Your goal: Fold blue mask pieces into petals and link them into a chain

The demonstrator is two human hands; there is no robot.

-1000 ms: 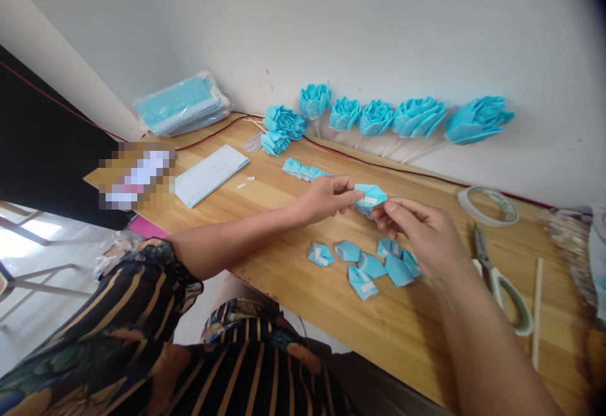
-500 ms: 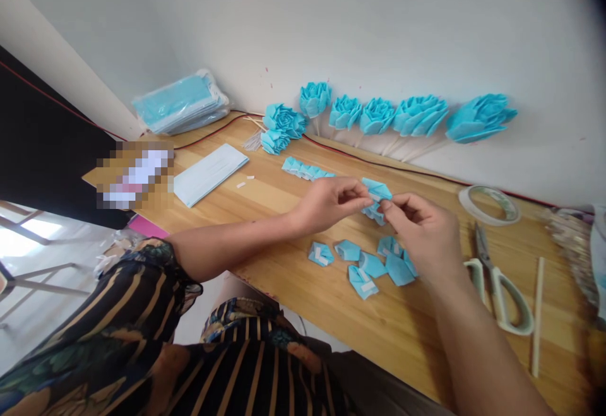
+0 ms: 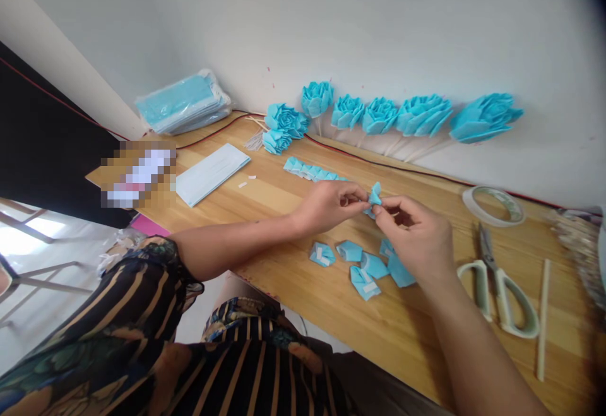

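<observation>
Between my two hands, above the wooden table, is a small folded light-blue petal [image 3: 375,194], partly covered by the fingers. My left hand [image 3: 326,206] pinches its left side with thumb and forefinger. On the other side my right hand [image 3: 414,230] grips it between thumb and bent fingers. Several more folded blue petals [image 3: 365,283] lie on the table below the hands, some bearing white strips of tape. Behind my left hand runs a row of folded blue pieces [image 3: 310,170], its right end hidden by that hand.
Scissors [image 3: 497,290], a tape roll [image 3: 493,206] and a pale stick [image 3: 543,320] lie at right. Blue flowers on sticks [image 3: 425,115] lean along the wall. A light-blue folded sheet [image 3: 213,174] and a plastic bag of face masks [image 3: 184,103] are at left. A cable [image 3: 379,165] runs behind.
The petal in my fingers has turned and been squeezed narrower, where it showed a broad face before. My hands have come closer together, the right one shifting slightly left.
</observation>
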